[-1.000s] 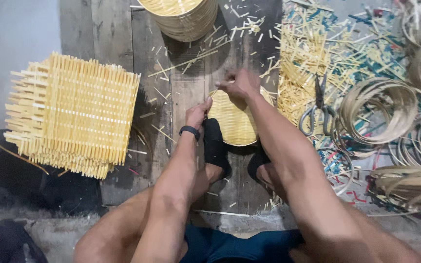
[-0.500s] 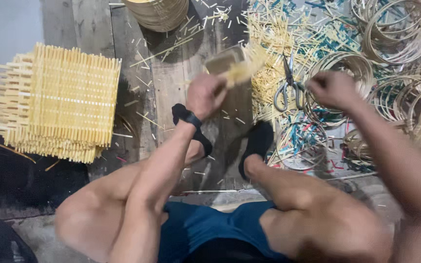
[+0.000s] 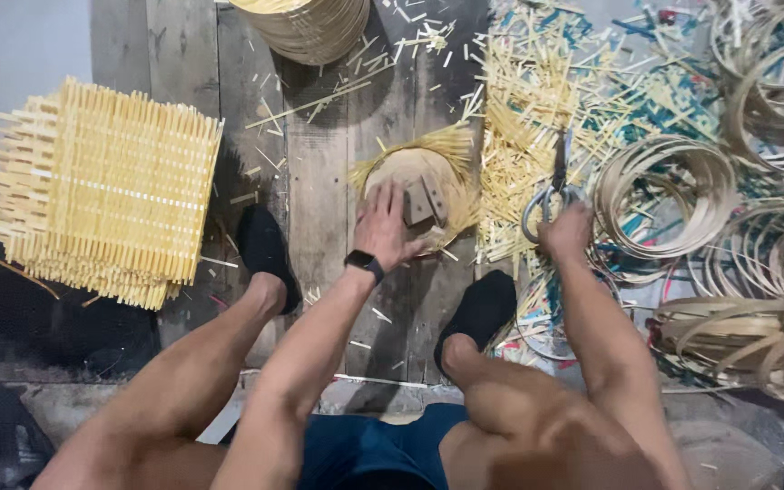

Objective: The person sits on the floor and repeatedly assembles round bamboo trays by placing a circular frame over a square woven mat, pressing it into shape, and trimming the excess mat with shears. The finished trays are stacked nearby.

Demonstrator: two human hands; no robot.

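The left hand presses a small wooden block onto a round woven bamboo piece on the plank floor, its fringe untrimmed; the right hand closes on scissors, cutting not yet begun

round woven bamboo piece, flat on planks, scissors beside

pale yellow woven mats, grey-handled scissors, black wristband, black shoes, blue shorts
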